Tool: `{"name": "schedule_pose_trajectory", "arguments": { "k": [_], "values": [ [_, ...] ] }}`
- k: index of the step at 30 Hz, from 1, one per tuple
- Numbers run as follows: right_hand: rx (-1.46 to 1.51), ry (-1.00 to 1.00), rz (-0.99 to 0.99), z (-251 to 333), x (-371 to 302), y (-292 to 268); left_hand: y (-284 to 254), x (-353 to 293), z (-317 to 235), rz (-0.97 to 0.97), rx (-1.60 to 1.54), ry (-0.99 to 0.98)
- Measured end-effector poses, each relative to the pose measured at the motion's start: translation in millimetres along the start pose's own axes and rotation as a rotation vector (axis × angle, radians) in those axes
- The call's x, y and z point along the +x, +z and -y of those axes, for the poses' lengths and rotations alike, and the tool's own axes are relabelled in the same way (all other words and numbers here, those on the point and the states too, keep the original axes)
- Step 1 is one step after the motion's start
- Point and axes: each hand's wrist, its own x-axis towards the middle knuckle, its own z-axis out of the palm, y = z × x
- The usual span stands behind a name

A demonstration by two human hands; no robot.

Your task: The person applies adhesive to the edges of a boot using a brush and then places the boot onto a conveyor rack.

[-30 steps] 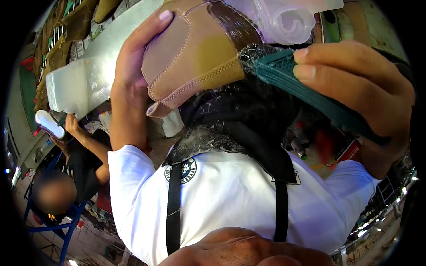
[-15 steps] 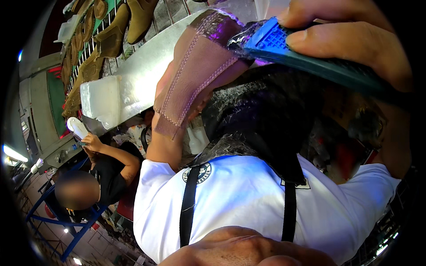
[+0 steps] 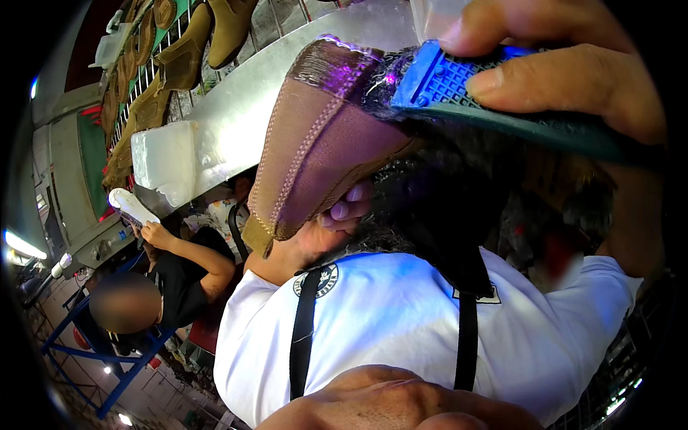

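Observation:
A brown leather boot point(image 3: 308, 147) with double stitching and a small tab hangs tilted in front of me. My left hand point(image 3: 337, 223) is closed around it from below, and its fingertips show along the lower side. A glossy wet band point(image 3: 326, 68) runs along the boot's upper end, glinting purple. My right hand point(image 3: 559, 75) grips a brush point(image 3: 444, 82) with a blue textured top and a dark green side. The brush's dark, wet bristles touch the boot's edge beside the band. Most of my left palm is hidden behind the boot.
A metal ledge point(image 3: 236, 122) curves behind the boot, with a translucent plastic container point(image 3: 163, 161) on it. Several tan boots point(image 3: 190, 46) stand on a wire rack at the upper left. At left, another person point(image 3: 183, 269) holds a white sole point(image 3: 132, 206).
The boot has turned in my left hand, showing more of its side and the wet band. My left fingertips have come into view beneath it. The brush has shifted slightly downward, still at its edge.

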Motion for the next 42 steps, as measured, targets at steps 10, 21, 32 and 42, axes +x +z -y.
{"name": "schedule_pose_trajectory", "arguments": {
  "k": [10,21,32,42],
  "values": [
    [0.071,0.008,0.015,4.7,-14.2,25.4,-16.1,14.6,11.1,0.135,-0.183,-0.211],
    [0.085,-0.009,0.132,1.1,-13.1,23.0,-26.9,27.6,9.6,0.309,-0.218,-0.321],
    [0.087,-0.028,0.210,1.8,-10.8,16.7,-32.1,25.9,9.7,0.383,-0.184,-0.303],
    [0.038,0.017,0.244,-0.9,-13.1,1.3,-29.3,31.8,4.0,0.441,-0.186,-0.339]
  ]
}}
